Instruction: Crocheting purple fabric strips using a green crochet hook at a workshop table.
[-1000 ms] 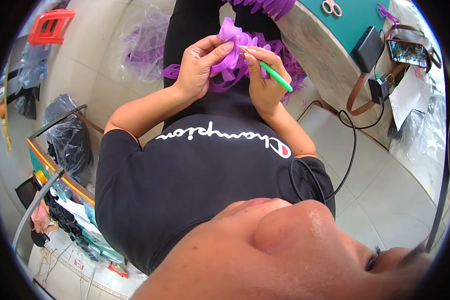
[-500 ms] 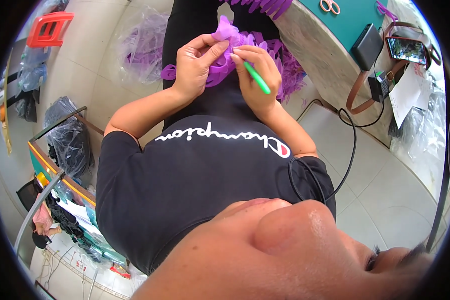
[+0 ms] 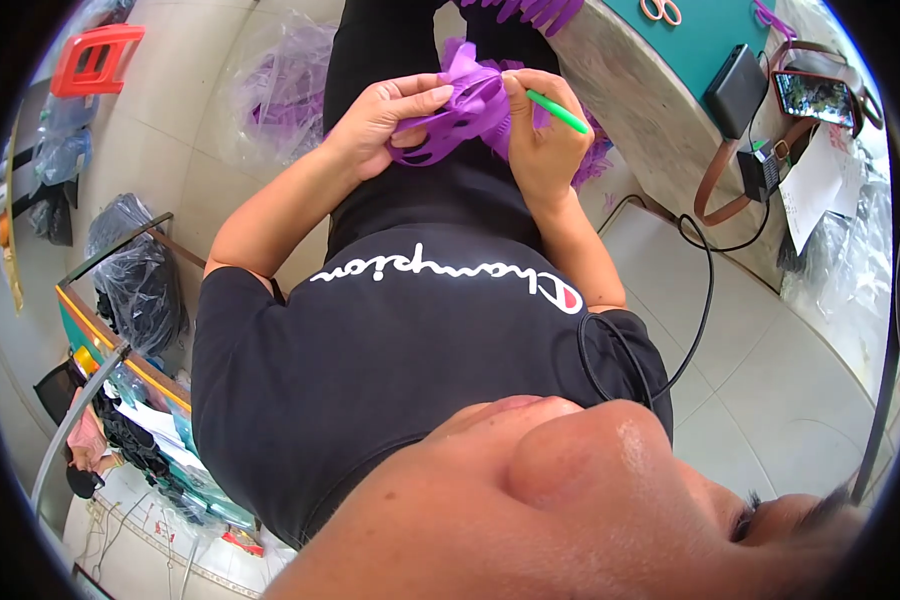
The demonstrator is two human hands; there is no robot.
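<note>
Above my lap, a flexible purple piece with long cut-out slots [image 3: 480, 98] is stretched between my two hands. My left hand [image 3: 385, 122] pinches its left side between thumb and fingers. In my right hand [image 3: 550, 140] is a slim tool with a bright green handle [image 3: 558, 110], the handle pointing out to the right. The right fingertips meet the purple piece, and the tool's working end is hidden among them. More purple strips [image 3: 597, 160] hang beside my right hand, partly covered by it.
On the green-topped table [image 3: 685, 45] at upper right lie pink-handled scissors [image 3: 660, 11], a black box [image 3: 734, 92] and a phone [image 3: 815, 100]. Purple strips [image 3: 535, 12] lie at its near end. A clear bag with purple pieces [image 3: 285, 105] sits on the floor at left. A black cable [image 3: 708, 290] loops at right.
My hands have moved apart, the right one outward to the right with the green-handled tool. The purple piece is now spread wider between them, and the green handle has swung outward.
</note>
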